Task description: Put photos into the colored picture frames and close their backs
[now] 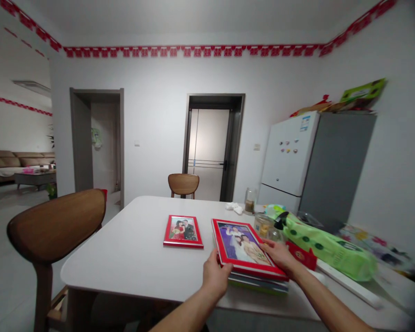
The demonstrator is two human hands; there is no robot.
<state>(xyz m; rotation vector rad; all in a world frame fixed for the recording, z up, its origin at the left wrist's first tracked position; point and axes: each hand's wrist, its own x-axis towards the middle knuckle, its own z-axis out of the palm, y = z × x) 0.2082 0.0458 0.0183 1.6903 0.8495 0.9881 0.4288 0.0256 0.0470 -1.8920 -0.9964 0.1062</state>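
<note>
Both hands grip a large red picture frame (247, 246) holding a wedding photo with a purple background. My left hand (216, 274) is closed on its left front corner, and my right hand (278, 254) on its right edge, fingers on the rim. Directly beneath the frame is a stack of books or flat items (259, 282) with a green lowest layer; whether the frame touches the stack I cannot tell. To the left, a smaller red picture frame (183, 232) with a couple's photo lies face up on the white table (131, 258).
On the right lie a green package (332, 246), a red packet (302, 255) and a white bar (349, 283). Jars (263, 225), a glass (250, 201) and crumpled tissue (234, 207) stand behind. Wooden chairs (60, 223) are at the left and far side; a fridge (290, 152) stands back right.
</note>
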